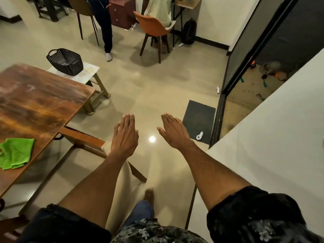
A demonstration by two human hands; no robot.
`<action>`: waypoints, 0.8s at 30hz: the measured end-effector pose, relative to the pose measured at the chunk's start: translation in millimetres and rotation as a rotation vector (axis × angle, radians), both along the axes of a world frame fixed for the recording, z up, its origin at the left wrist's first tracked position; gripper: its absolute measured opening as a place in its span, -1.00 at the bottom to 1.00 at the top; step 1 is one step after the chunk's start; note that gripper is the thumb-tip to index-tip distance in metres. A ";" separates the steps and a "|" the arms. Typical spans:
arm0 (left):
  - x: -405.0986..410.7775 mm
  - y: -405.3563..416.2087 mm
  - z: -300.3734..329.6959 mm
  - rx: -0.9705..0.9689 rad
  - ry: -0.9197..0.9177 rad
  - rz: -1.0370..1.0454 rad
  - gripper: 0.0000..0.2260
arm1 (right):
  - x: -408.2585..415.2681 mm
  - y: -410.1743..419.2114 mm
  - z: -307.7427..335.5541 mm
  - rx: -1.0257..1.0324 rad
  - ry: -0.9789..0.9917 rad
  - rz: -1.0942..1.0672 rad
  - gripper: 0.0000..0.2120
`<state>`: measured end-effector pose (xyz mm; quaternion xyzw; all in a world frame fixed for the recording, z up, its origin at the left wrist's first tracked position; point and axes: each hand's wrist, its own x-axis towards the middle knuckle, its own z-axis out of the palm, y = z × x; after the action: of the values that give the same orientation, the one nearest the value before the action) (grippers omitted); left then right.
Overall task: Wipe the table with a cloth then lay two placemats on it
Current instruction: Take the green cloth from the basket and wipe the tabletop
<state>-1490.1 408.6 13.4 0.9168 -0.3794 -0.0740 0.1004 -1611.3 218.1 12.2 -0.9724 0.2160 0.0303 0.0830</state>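
A brown wooden table (pixel 40 102) fills the left side of the view. A crumpled green cloth (pixel 14 153) lies on it near its front edge. My left hand (pixel 125 135) and my right hand (pixel 172 130) are both stretched out flat over the floor, palms down, fingers straight and holding nothing. Both hands are well to the right of the table and the cloth. No placemats are in view.
A black basket (pixel 65 61) stands on a small white stool (pixel 89 71) behind the table. A chair (pixel 87 142) is tucked at the table's right edge. A dark floor mat (pixel 199 120) with a white controller (pixel 199 136) lies by a sliding door. A white counter (pixel 273 146) is at right. Two people are at the back.
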 end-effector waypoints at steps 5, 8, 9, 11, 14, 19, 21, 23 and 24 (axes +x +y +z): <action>34.1 -45.3 -12.1 0.000 0.035 0.039 -0.40 | 36.2 -44.3 -2.6 0.007 0.021 0.011 -0.42; 57.8 -74.7 -10.7 -0.002 0.060 0.050 -0.41 | 60.7 -68.9 6.0 0.017 0.051 0.017 -0.40; 64.6 -83.9 -10.6 0.000 0.053 0.046 -0.41 | 68.0 -76.1 7.5 0.007 0.053 0.021 -0.39; 80.6 -104.8 -10.2 -0.020 0.067 0.044 -0.41 | 85.9 -92.8 8.0 0.004 0.044 0.034 -0.39; 96.8 -122.6 -10.0 -0.019 0.072 0.062 -0.41 | 106.3 -110.7 4.3 0.019 0.049 0.046 -0.39; 135.5 -137.8 -17.5 0.014 0.084 0.154 -0.41 | 150.4 -142.1 -3.9 0.055 0.058 0.124 -0.39; 148.1 -147.0 -23.4 0.028 0.063 0.193 -0.41 | 171.3 -158.1 -9.4 0.052 0.049 0.165 -0.40; 164.5 -157.8 -24.3 0.027 0.071 0.238 -0.40 | 197.8 -176.4 -14.5 0.066 0.052 0.217 -0.41; 171.7 -161.5 -23.6 0.031 0.081 0.262 -0.40 | 209.8 -183.1 -16.5 0.065 0.050 0.246 -0.42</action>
<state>-1318.4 247.1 -10.2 0.9562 -0.2508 -0.1030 0.1103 -1401.5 35.0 -4.3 -0.9872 0.0962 0.0717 0.1048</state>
